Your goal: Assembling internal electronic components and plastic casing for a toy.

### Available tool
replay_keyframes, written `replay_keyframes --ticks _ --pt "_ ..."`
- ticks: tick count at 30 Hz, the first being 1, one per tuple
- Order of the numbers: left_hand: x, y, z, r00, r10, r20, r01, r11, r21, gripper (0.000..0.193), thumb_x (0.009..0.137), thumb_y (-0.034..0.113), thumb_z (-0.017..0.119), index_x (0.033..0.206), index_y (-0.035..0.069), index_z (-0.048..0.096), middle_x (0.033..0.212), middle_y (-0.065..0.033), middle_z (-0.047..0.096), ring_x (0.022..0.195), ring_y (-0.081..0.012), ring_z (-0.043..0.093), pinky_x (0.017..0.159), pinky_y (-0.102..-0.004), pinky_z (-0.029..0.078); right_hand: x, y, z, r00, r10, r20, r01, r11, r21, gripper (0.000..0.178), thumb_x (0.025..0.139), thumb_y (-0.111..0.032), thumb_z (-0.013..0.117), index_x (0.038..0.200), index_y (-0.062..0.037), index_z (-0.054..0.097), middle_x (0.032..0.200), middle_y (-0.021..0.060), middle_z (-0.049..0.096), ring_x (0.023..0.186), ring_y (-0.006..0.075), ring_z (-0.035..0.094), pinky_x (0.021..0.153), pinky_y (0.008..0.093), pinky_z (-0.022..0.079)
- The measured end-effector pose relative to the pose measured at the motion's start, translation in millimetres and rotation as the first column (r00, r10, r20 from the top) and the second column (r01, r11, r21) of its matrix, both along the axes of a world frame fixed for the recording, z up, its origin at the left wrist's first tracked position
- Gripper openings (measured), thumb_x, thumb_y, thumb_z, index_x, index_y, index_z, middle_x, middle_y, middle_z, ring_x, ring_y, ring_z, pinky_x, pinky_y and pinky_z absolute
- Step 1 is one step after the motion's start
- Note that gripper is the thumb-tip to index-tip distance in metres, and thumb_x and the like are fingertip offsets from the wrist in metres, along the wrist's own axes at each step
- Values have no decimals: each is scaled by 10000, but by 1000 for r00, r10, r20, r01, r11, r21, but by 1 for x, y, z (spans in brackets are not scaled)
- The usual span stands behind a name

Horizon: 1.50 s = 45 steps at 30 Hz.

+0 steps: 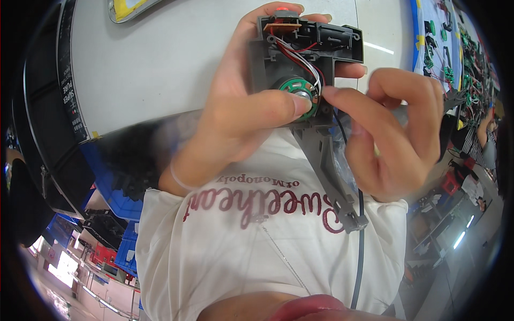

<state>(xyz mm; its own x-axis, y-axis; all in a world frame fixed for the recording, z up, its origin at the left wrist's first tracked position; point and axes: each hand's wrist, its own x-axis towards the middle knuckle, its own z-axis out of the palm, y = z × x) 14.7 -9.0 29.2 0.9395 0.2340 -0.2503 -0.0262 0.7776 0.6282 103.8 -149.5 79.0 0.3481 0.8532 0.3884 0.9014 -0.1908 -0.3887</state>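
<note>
A dark grey plastic housing half is held up in front of my chest by my left hand, whose fingers wrap behind it. My left thumb presses on a round green-rimmed speaker seated in the housing. Red and white wires run from the speaker up to a small brown circuit board. A red button shows at the top end. A long narrow arm of the housing slants downward. My right hand has its index fingertip at the speaker's right edge, beside the wires; its other fingers curl loosely, apart.
Behind the housing lies a white tabletop, with a grey-rimmed tray at its far edge. Blue bins with dark parts stand at left. Green circuit boards lie at far right, near another person's arm. A black cable hangs over my shirt.
</note>
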Motion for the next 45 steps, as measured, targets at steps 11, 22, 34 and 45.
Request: replay_keyframes --ticks 11,22,34,45 --pt "-5 5 -9 997 73 -5 -73 996 56 806 590 13 568 1348 41 297 1366 -225 358 1184 -344 469 1016 -412 370 2 17 -19 997 74 -18 -72 994 78 379 478 -15 525 826 9 674 777 112 537 639 194 481 547 265 369" --pt "-8 12 -17 994 90 63 -95 993 76 791 596 -13 562 1344 37 308 1327 -210 405 1172 -319 480 1007 -398 375 8 22 -20 990 140 1 -140 989 57 415 475 -62 516 853 45 652 842 145 560 668 205 482 550 263 377" --pt "-12 17 -21 988 124 96 -133 986 97 786 598 -28 555 1343 35 312 1300 -199 432 1164 -307 486 1001 -393 378 9 30 -17 986 161 -33 -160 987 21 395 490 -20 506 855 61 634 865 175 578 657 217 497 549 270 377" --pt "-15 21 -18 988 135 72 -141 987 79 777 592 -66 528 1336 15 317 1223 -176 487 1127 -291 512 982 -366 395 -4 46 -9 993 109 50 -109 994 -4 349 507 -13 520 834 61 618 848 180 565 675 250 511 554 295 401"
